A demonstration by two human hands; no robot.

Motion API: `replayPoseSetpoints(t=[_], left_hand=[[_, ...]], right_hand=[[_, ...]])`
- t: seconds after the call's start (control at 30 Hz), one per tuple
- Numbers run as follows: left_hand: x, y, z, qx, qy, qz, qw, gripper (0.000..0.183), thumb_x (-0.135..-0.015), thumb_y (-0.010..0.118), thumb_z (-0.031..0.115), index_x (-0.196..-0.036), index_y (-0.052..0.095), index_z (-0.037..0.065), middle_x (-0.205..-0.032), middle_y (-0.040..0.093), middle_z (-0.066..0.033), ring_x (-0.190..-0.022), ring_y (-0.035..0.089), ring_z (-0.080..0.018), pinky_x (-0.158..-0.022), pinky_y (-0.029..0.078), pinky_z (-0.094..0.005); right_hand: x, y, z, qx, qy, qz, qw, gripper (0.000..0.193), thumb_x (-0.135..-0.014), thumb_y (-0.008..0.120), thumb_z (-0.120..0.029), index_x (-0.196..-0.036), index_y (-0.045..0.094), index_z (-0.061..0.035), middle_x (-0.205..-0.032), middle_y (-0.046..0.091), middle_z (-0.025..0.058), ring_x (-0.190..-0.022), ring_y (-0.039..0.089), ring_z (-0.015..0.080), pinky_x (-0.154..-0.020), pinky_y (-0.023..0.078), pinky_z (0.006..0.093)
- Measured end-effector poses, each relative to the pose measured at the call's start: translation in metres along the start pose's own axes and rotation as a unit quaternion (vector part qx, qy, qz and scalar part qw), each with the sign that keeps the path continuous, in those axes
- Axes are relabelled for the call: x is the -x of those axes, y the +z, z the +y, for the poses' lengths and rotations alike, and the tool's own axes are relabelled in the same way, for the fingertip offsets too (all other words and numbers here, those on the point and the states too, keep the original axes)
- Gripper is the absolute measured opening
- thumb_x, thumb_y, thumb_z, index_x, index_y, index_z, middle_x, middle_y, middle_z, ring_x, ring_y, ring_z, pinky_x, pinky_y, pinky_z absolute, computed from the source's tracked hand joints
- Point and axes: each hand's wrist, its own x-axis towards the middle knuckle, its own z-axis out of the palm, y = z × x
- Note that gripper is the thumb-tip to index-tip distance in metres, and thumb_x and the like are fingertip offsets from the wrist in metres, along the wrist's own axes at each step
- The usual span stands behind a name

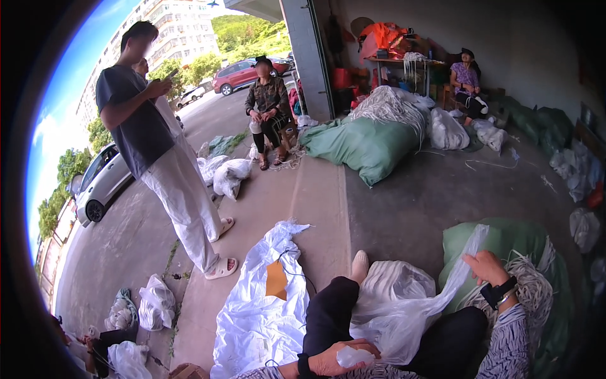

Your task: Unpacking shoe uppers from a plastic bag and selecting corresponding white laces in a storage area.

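In the head view, a long, crinkled bag of clear plastic film (404,322) stretches across the person's lap, over the dark-trousered legs (331,316). The right hand (487,268), at the bag's upper right end, has its fingers closed on the film, pulling it into a narrow, slanting strip; a black watch (499,292) sits on that wrist. The left hand (338,361), at the lower left of the bag, has its fingers curled around a bunched wad of translucent plastic (355,357); whether this belongs to the same bag, I cannot tell. A dark band (304,365) circles the left wrist.

Just beyond the bag lies a rounded, ribbed white bundle (396,278). Right of the bag stands a bulging green fabric sack (499,237), with a heap of loose off-white strips (521,290) against it. Left of the bag, past the legs, a crumpled sheet of shiny white woven plastic (252,322) is spread on the ground, bearing a flat orange-brown piece (276,280).

Well beyond the bag, a second large green sack (372,145) lies under a pile of pale strands (391,107). Farther left of the bag, a person in a dark grey T-shirt and white trousers (142,126) stands holding a phone (172,74); a person in a camouflage jacket (268,98) sits beyond.
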Motion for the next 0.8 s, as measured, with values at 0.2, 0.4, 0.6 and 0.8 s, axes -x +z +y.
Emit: replayPoseSetpoints(t=[0.2,0.4,0.6,0.8], left_hand=[[-0.032,0.006,0.022,-0.032,0.071,0.003,0.997,0.027,-0.087,0.056,0.012,-0.111,0.054,0.001,-0.113,0.055,-0.0148,-0.111,0.051,-0.0304,-0.096,0.039,-0.0373],[-0.06,0.017,0.025,0.042,0.035,-0.001,0.999,0.045,-0.077,0.052,-0.009,-0.121,0.049,0.003,-0.12,0.049,-0.0147,-0.109,0.051,-0.0315,-0.093,0.041,-0.035],[-0.073,0.012,-0.002,-0.158,0.053,0.05,0.985,0.052,-0.077,0.057,-0.001,-0.127,0.042,0.005,-0.12,0.051,-0.0137,-0.107,0.053,-0.0306,-0.092,0.042,-0.0385],[-0.063,0.02,-0.033,-0.276,0.023,-0.085,0.957,0.046,-0.08,0.058,0.018,-0.124,0.047,0.009,-0.108,0.059,-0.013,-0.102,0.056,-0.0322,-0.088,0.043,-0.0419]], right_hand=[[0.059,0.081,-0.032,-0.216,-0.336,-0.335,0.853,0.037,-0.087,0.061,-0.019,-0.118,0.055,0.0001,-0.096,0.066,0.0087,-0.084,0.064,0.0135,-0.074,0.049,0.0255],[0.091,0.116,-0.033,-0.235,-0.344,-0.405,0.814,0.027,-0.091,0.054,-0.019,-0.114,0.056,-0.0054,-0.1,0.061,0.0057,-0.088,0.053,0.0097,-0.079,0.043,0.0261],[0.09,0.121,-0.018,-0.166,-0.405,-0.338,0.833,0.024,-0.087,0.054,-0.018,-0.106,0.061,-0.005,-0.094,0.064,0.0089,-0.086,0.059,0.0158,-0.078,0.045,0.0295],[0.1,0.103,-0.024,0.001,-0.393,-0.331,0.858,0.028,-0.087,0.051,-0.03,-0.096,0.064,-0.0068,-0.088,0.065,0.0166,-0.081,0.062,0.0341,-0.073,0.049,0.0413]])
